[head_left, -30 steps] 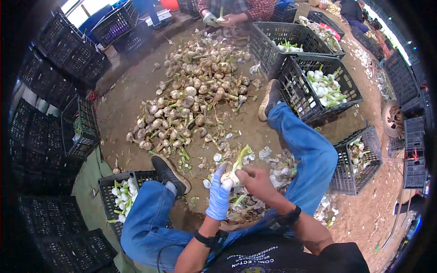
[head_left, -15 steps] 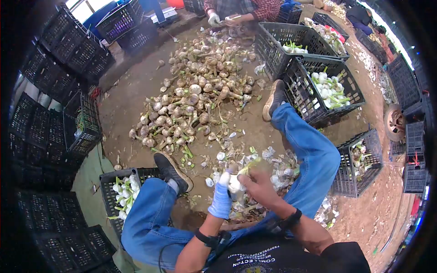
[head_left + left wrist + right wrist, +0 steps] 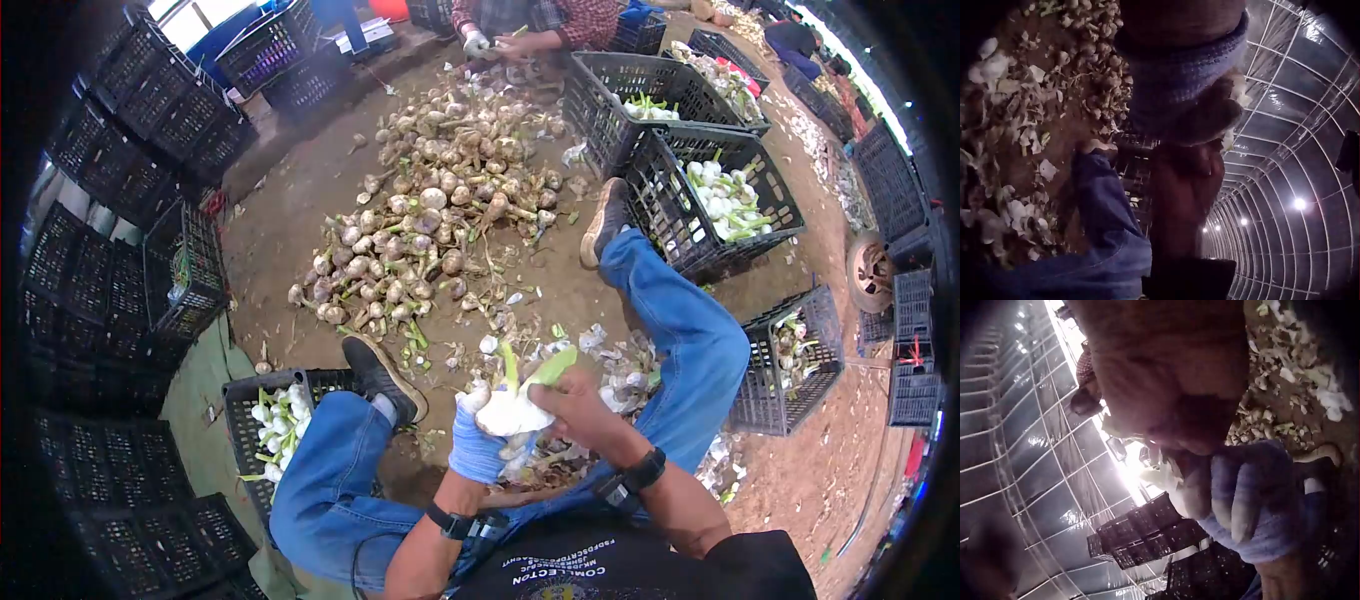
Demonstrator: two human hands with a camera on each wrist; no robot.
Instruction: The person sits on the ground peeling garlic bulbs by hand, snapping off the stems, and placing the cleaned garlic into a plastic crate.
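In the head view a white garlic bulb (image 3: 512, 412) with a green stem is held between both hands above scattered peelings. The gloved left hand (image 3: 478, 438) grips the bulb from its left side. From the right, the bare right hand (image 3: 585, 408) pinches a green leafy strip (image 3: 553, 368) that stands out from the stem. In the right wrist view the gloved fingers (image 3: 1235, 494) curl round the bulb, partly hidden by the right hand (image 3: 1172, 381). The left wrist view shows the gloved hand (image 3: 1179, 100) dark against the right hand (image 3: 1185, 181).
A pile of unpeeled garlic (image 3: 430, 230) lies on the ground ahead. Crates of white garlic stand at the left knee (image 3: 235, 420) and ahead right (image 3: 680, 235); another crate (image 3: 750, 400) is beside the right knee. Another person's gloved hand (image 3: 476, 43) is beyond the pile.
The bulb has turned so its stem points up, and a green strip now leans away from it to the right. The left hand has moved slightly down and left around the bulb.
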